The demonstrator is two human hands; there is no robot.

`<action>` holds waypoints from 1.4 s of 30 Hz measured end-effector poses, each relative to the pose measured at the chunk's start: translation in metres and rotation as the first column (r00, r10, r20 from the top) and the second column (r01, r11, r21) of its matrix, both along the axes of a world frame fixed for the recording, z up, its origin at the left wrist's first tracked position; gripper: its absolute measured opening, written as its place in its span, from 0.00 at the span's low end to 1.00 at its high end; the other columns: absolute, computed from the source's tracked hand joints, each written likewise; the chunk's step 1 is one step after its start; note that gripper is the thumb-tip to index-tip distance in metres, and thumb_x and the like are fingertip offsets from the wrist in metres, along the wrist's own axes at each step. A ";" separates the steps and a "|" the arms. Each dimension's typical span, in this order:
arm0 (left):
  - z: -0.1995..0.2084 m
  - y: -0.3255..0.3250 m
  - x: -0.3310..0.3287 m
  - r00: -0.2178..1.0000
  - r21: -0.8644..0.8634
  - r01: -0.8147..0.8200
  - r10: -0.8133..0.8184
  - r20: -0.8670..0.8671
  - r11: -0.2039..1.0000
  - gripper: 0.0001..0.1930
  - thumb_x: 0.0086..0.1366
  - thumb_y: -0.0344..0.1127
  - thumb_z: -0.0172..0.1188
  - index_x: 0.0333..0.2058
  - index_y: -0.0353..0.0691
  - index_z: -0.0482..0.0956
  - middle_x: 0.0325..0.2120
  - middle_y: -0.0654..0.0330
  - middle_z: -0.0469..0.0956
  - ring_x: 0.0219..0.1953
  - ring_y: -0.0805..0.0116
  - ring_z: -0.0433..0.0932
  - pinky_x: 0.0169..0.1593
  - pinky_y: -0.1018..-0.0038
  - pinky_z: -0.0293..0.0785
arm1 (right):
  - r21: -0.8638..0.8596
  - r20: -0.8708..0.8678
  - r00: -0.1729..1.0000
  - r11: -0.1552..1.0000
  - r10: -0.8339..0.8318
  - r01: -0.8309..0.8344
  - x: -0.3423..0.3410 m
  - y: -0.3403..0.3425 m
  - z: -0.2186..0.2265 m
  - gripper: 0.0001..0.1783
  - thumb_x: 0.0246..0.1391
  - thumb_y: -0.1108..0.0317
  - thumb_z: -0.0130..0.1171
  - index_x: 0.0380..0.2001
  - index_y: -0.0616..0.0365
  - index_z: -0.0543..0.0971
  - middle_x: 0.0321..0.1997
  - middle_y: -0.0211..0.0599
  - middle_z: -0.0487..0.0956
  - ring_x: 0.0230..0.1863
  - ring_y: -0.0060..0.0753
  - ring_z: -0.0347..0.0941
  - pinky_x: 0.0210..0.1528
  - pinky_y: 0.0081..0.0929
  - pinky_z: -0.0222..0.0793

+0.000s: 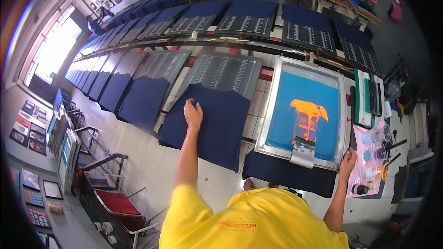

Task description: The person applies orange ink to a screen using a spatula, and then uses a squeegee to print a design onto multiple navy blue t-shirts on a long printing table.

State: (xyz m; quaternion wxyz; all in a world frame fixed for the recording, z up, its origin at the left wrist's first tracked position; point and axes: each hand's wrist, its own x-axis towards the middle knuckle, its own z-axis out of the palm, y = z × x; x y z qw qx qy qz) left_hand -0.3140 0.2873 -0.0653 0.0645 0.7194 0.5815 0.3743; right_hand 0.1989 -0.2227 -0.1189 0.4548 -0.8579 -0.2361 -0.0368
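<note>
Yellow shirt (263, 214) faces a plain, dark navy garment (217, 124).

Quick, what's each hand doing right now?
Left hand: open, over the navy shirt.
Right hand: by the screen frame's near right corner; grip can't be told.

An inked screen (284, 110) and navy shirts (217, 120) show a screen-printing workshop.

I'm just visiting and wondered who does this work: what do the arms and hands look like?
They are a person's: the left hand and right hand are ungloved, the forearms bare. The yellow T-shirt has short sleeves and a small orange-red print. Rings would be too small to tell.
</note>
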 end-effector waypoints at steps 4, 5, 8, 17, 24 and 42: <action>-0.002 0.049 -0.023 0.999 -0.137 -0.012 0.008 -0.032 0.990 0.16 0.64 0.31 0.58 0.49 0.34 0.71 0.43 0.41 0.79 0.49 0.43 0.77 0.54 0.54 0.72 | -0.017 0.115 0.991 0.997 -0.070 0.072 -0.009 -0.015 -0.002 0.18 0.67 0.68 0.53 0.57 0.64 0.75 0.55 0.46 0.78 0.53 0.40 0.75 0.55 0.33 0.70; -0.007 0.060 -0.030 1.000 -0.171 -0.002 -0.002 -0.020 0.985 0.15 0.64 0.30 0.58 0.49 0.34 0.71 0.43 0.41 0.79 0.49 0.42 0.77 0.54 0.54 0.72 | -0.030 0.099 0.992 0.997 -0.074 0.078 -0.013 -0.018 0.003 0.18 0.67 0.67 0.53 0.57 0.63 0.75 0.55 0.45 0.78 0.54 0.39 0.75 0.56 0.33 0.69; -0.025 0.093 -0.045 1.000 -0.224 0.009 -0.011 -0.009 0.974 0.14 0.64 0.29 0.57 0.48 0.35 0.71 0.42 0.40 0.79 0.49 0.41 0.78 0.55 0.53 0.70 | -0.051 0.095 0.991 0.993 -0.098 0.104 -0.024 -0.027 0.004 0.18 0.68 0.67 0.52 0.57 0.64 0.75 0.55 0.46 0.78 0.55 0.42 0.74 0.55 0.34 0.70; -0.043 0.153 -0.067 0.994 -0.293 -0.081 0.055 -0.098 0.953 0.17 0.67 0.33 0.55 0.54 0.39 0.72 0.54 0.51 0.75 0.62 0.49 0.71 0.68 0.44 0.56 | -0.070 0.054 0.983 0.982 -0.174 0.178 -0.049 -0.051 0.013 0.18 0.69 0.66 0.51 0.57 0.62 0.74 0.57 0.43 0.78 0.55 0.39 0.75 0.56 0.34 0.70; -0.051 0.173 -0.095 0.979 -0.439 -0.200 0.159 -0.128 0.876 0.26 0.75 0.52 0.40 0.59 0.40 0.72 0.53 0.43 0.78 0.58 0.41 0.75 0.65 0.42 0.58 | -0.016 0.070 0.980 0.982 -0.188 0.189 -0.067 -0.048 0.020 0.17 0.69 0.70 0.50 0.56 0.66 0.74 0.56 0.47 0.77 0.54 0.41 0.75 0.55 0.35 0.72; -0.004 -0.134 0.076 0.701 -0.140 0.573 -0.394 0.594 0.807 0.14 0.69 0.24 0.53 0.52 0.33 0.77 0.52 0.51 0.79 0.63 0.56 0.72 0.65 0.64 0.67 | -0.258 0.281 0.960 0.963 -0.002 0.077 -0.066 0.003 0.057 0.17 0.62 0.69 0.56 0.52 0.63 0.75 0.50 0.50 0.78 0.53 0.54 0.73 0.57 0.43 0.68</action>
